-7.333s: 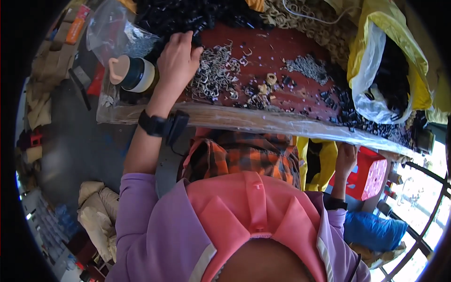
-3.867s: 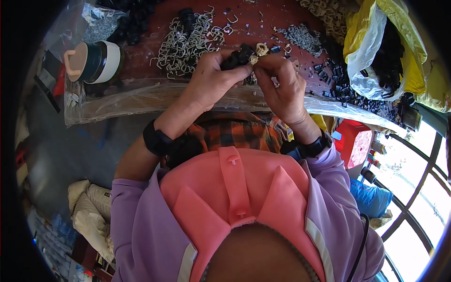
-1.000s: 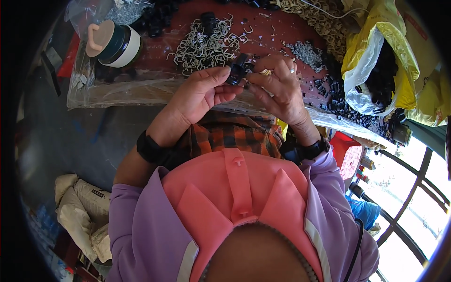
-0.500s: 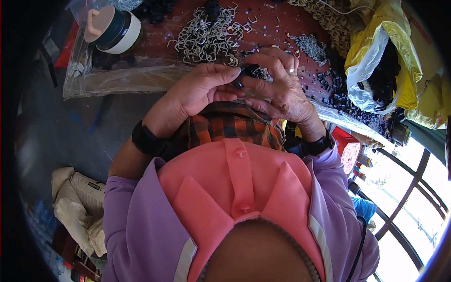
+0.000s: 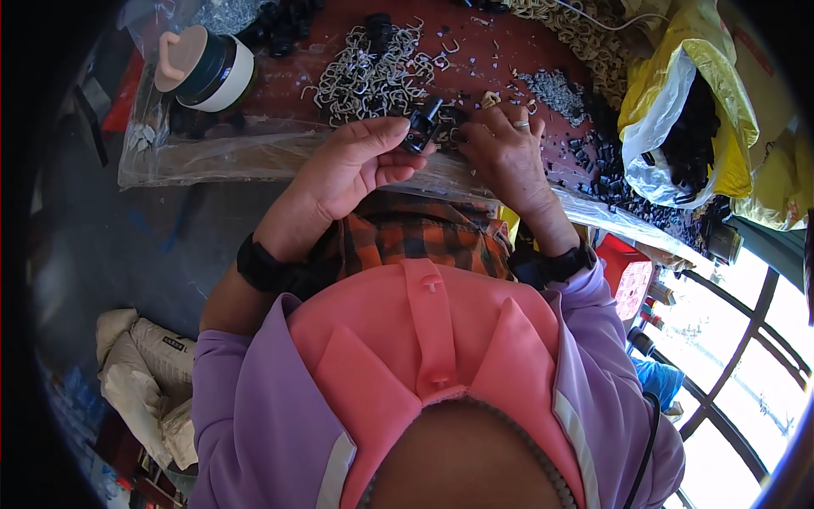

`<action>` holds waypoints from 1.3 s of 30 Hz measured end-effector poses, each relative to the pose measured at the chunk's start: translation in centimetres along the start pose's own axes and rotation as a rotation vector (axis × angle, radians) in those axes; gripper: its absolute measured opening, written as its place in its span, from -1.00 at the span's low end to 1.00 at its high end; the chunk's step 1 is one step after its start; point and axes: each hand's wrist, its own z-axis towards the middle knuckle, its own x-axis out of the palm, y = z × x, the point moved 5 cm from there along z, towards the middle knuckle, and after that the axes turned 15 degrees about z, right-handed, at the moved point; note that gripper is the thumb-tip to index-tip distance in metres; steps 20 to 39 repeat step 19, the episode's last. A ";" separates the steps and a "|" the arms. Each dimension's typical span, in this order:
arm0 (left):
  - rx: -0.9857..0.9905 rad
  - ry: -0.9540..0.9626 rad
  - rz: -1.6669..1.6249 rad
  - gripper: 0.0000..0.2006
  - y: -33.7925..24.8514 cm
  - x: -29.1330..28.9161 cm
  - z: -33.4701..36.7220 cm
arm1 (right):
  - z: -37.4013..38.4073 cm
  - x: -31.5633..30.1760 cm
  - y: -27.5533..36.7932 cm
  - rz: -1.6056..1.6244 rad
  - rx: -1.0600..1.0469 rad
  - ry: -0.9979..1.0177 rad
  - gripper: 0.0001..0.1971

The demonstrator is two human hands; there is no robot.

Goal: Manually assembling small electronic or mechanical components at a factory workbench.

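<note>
My left hand (image 5: 356, 165) is closed, pinching a small black plastic fitting (image 5: 418, 127) between thumb and fingers. A short stem on the fitting points up and to the right. To its right, my right hand (image 5: 513, 161) is down at the near part of the red tabletop (image 5: 487, 59), fingers bent and bunched together. Whatever its fingertips hold, if anything, is hidden. Just beyond my left hand lies a heap of silvery bent metal hooks (image 5: 360, 81), with a black part (image 5: 379, 30) on top. A small tan piece (image 5: 490, 99) sits beyond my right fingers.
A lidded dark-green and white cup (image 5: 227, 72) stands at the left. Small grey metal pieces (image 5: 555, 93) and tan plastic clips (image 5: 598, 47) lie to the right. Farther right are scattered black bits (image 5: 623, 182) and a yellow-and-white plastic bag (image 5: 733, 119) of black parts. Clear plastic sheet (image 5: 229, 153) covers the table edge.
My hands were together around the black fitting. Now my right hand has moved away to the tabletop, and the fitting stays in my left hand, fully in sight.
</note>
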 end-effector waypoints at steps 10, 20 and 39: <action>0.025 -0.028 0.006 -0.79 0.2 0.1 -0.3 | 1.4 1.7 -0.5 -0.006 0.119 -0.021 -0.85; 0.037 0.002 -0.011 -0.79 0.1 -0.2 0.0 | 0.7 2.2 -1.2 0.045 0.211 0.113 -0.77; 0.037 0.002 -0.011 -0.79 0.1 -0.2 0.0 | 0.7 2.2 -1.2 0.045 0.211 0.113 -0.77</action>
